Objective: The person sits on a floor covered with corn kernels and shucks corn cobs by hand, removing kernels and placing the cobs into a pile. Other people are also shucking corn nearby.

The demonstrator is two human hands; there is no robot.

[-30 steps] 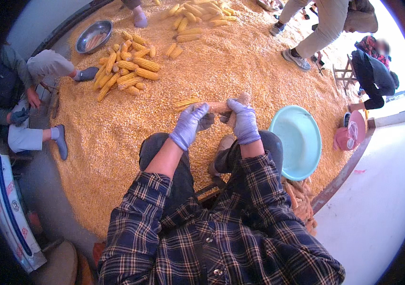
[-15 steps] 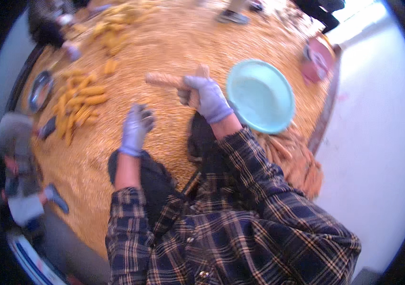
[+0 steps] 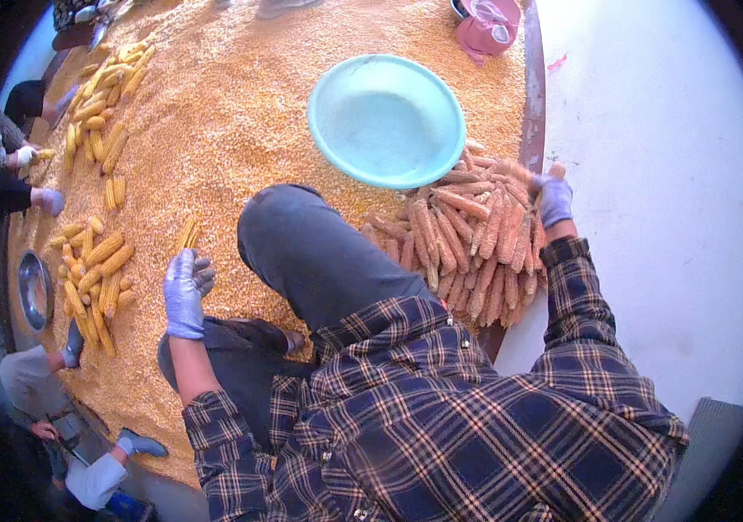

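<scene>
My left hand, in a pale purple glove, is closed around the lower end of a yellow ear of corn, whose top sticks up past the fingers. My right hand, gloved likewise, is out at the right edge of the heap of stripped corncobs. Its fingers are closed on bare corncobs; one end shows above the hand, and a blurred cob points left over the heap. Loose yellow kernels spread under everything.
A light teal basin stands beyond the cob heap. At left lie piles of unshelled corn and a metal bowl. Other people's gloved hands work along the left edge. A pink bag sits far right, near the brown border.
My right hand has swung right, carrying the bare cobs from before me to the heap. My left hand, formerly without corn, now holds a yellow ear. The view has turned right.
</scene>
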